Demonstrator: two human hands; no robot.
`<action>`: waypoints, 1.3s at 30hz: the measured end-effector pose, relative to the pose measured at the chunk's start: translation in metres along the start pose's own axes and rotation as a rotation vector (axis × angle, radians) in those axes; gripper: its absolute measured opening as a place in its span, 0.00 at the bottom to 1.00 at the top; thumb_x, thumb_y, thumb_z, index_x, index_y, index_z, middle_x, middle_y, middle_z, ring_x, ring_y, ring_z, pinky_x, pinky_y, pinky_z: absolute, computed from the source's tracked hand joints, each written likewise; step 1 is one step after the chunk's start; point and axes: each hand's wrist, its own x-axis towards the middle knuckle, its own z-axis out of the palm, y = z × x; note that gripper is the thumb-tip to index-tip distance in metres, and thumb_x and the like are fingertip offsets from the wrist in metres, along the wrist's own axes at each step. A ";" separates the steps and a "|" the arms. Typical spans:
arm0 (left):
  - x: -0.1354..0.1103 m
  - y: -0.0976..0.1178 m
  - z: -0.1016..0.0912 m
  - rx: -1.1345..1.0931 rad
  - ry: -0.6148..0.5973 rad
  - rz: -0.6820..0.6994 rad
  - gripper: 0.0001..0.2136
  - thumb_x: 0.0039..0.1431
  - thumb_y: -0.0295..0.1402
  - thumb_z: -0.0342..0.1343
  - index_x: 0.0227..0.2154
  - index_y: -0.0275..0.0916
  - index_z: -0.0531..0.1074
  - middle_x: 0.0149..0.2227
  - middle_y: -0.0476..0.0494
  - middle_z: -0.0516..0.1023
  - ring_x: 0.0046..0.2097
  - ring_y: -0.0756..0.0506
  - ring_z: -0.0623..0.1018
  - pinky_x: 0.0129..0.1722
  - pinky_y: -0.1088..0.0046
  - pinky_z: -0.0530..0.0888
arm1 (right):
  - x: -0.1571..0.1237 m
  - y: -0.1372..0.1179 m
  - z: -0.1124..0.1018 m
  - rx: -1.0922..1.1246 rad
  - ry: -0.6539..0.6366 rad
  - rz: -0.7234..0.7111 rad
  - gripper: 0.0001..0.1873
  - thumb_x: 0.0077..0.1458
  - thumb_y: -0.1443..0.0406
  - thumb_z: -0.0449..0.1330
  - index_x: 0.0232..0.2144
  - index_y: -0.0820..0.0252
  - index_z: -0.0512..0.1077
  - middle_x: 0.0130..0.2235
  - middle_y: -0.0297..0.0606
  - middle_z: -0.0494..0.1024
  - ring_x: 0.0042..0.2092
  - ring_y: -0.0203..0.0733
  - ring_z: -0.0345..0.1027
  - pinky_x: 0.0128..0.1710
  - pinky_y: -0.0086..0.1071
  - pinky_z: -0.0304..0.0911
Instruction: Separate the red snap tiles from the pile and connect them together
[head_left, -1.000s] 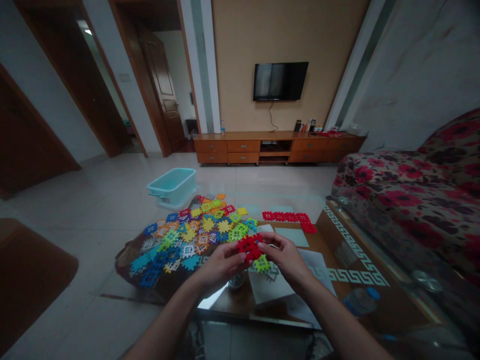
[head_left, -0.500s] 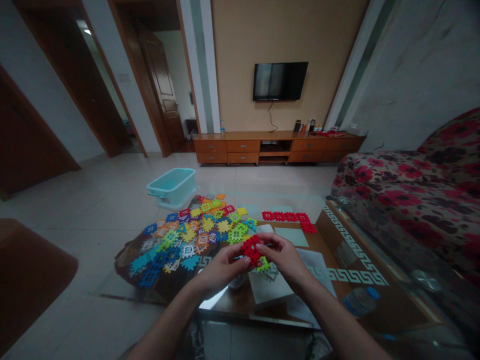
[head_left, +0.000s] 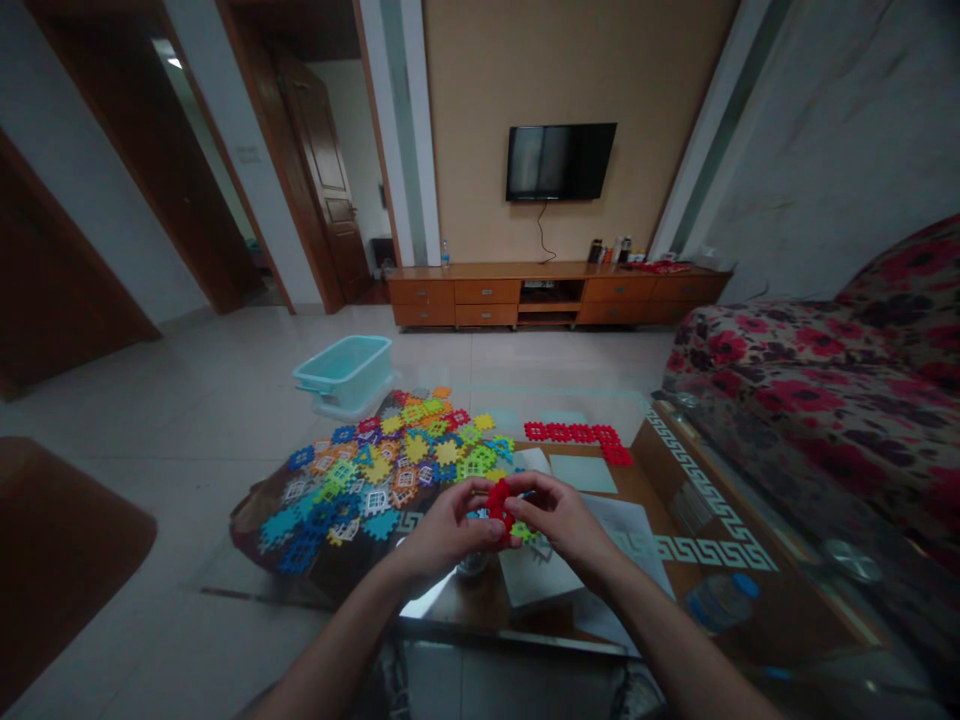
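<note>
Between my two hands, over the near part of the glass table, is a red interlocking plastic block piece (head_left: 498,500). My left hand (head_left: 457,522) grips it from the left, thumb in front. My right hand (head_left: 551,510) pinches its right side. Fingers cover part of the piece, so I cannot tell whether it is one tile or more. Left of my hands spreads a heap of colourful interlocking tiles (head_left: 405,450). Beyond my right hand lies a joined row of red tiles (head_left: 574,433), bent toward me at its right end.
A glass-topped table (head_left: 525,632) carries the tiles. A pale teal plastic tub (head_left: 345,362) stands behind the heap. A bottle with a blue cap (head_left: 720,602) is at the right, and a flowered sofa (head_left: 810,350) stands beyond it. White sheets or boxes (head_left: 536,580) show under my hands.
The red piece has turned from facing me to a more edge-on angle and sits slightly lower. Both hands have shifted a little with it. The heap and the red row look the same.
</note>
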 end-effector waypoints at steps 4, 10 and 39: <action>0.002 -0.002 -0.002 0.021 0.054 -0.028 0.22 0.48 0.35 0.70 0.44 0.39 0.70 0.41 0.41 0.76 0.36 0.46 0.79 0.39 0.66 0.74 | 0.000 0.003 -0.001 -0.083 -0.017 -0.013 0.16 0.51 0.58 0.66 0.42 0.57 0.75 0.42 0.40 0.79 0.41 0.42 0.73 0.44 0.40 0.70; 0.004 0.000 -0.005 0.018 0.160 -0.118 0.18 0.48 0.39 0.70 0.37 0.33 0.75 0.35 0.42 0.75 0.36 0.49 0.76 0.40 0.70 0.72 | -0.010 -0.002 0.005 -0.307 -0.089 -0.222 0.32 0.50 0.63 0.66 0.57 0.50 0.65 0.59 0.42 0.69 0.57 0.47 0.66 0.50 0.42 0.69; 0.003 -0.003 -0.003 0.010 0.169 -0.198 0.20 0.46 0.43 0.70 0.35 0.32 0.77 0.34 0.39 0.79 0.33 0.49 0.77 0.40 0.70 0.72 | -0.014 -0.003 0.010 -0.539 -0.025 -0.369 0.28 0.44 0.70 0.66 0.49 0.53 0.72 0.49 0.39 0.78 0.49 0.45 0.72 0.50 0.42 0.67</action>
